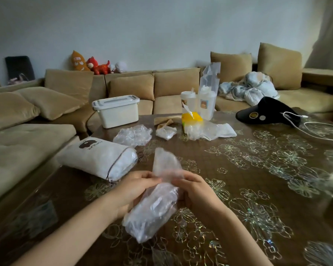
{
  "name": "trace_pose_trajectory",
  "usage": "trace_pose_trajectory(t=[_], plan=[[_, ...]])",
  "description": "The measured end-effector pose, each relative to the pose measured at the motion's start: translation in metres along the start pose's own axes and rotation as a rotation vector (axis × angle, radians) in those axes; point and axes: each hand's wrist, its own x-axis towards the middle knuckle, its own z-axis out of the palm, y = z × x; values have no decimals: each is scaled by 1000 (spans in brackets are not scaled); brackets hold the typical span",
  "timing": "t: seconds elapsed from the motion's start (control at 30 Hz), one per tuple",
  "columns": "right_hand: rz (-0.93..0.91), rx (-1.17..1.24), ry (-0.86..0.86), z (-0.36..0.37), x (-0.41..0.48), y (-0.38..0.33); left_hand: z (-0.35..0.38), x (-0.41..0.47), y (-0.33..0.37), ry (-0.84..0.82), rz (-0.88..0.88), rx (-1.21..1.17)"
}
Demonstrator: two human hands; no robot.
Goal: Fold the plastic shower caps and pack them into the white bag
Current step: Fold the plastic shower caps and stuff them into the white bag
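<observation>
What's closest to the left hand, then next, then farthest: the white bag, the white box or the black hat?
1. White bag, just left of the left hand.
2. White box, far edge, left.
3. Black hat, far right.

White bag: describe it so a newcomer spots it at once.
On the brown flower-patterned table, find the left edge, just beyond the left hand. The white bag lies there on its side, its drawstring mouth open. Unlike the clear plastic nearby, it is opaque with a dark bear print.
</observation>
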Motion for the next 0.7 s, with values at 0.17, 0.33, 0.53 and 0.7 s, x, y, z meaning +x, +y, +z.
trace_pose_trajectory(t=[0.17, 0.33, 0.53, 0.7], plan=[[20, 48, 10, -7, -6, 0, 3, 6, 0, -71, -179, -281], [-20, -175, 46, -15, -8, -6, 2, 1, 6, -299, -193, -246], [-22, -34, 45, -18, -7, -9, 8, -2, 6, -54, -81, -123], [35, 82, -53, -28, -12, -1, 18, -12, 1, 79, 38, -96]])
